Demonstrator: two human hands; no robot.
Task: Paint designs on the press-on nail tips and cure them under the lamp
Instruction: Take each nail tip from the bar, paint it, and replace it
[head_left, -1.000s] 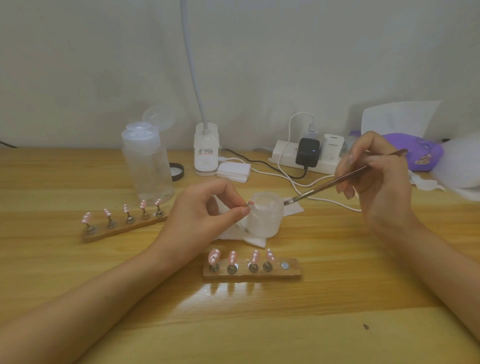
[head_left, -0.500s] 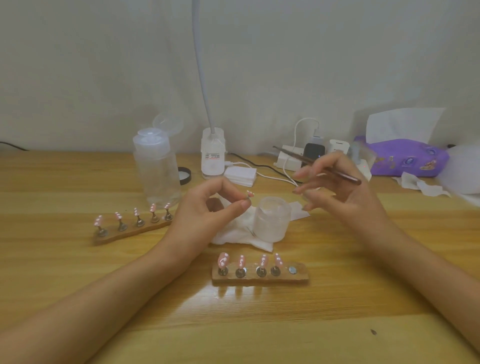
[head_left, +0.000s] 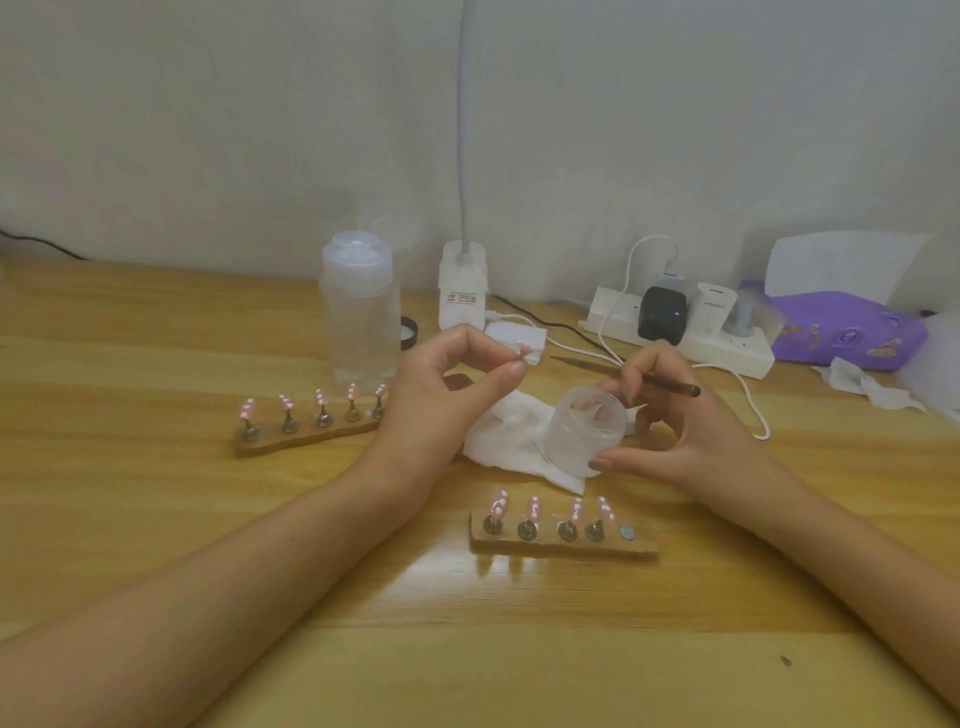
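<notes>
My left hand (head_left: 447, 400) pinches a small pink nail tip (head_left: 523, 351) on its metal stand between thumb and forefinger, raised above the table. My right hand (head_left: 670, 421) holds a thin brown brush (head_left: 628, 375) in its fingers, and its thumb and fingers reach round a frosted plastic jar (head_left: 584, 431) standing on a white tissue (head_left: 511, 431). A wooden holder (head_left: 563, 543) in front carries several pink nail tips and one bare magnet at its right end. A second wooden holder (head_left: 306, 431) at the left carries several more pink tips.
A clear pump bottle (head_left: 358, 317) stands behind the left holder. The white lamp base (head_left: 462, 291) with its gooseneck sits at the back, next to a white power strip (head_left: 680, 332) with chargers and cables. A purple tissue pack (head_left: 847, 332) lies at the far right.
My right hand came down and toward me with the brush, from raised beside the jar to curving round it. My left hand lifted the nail tip slightly. The camera drifted.
</notes>
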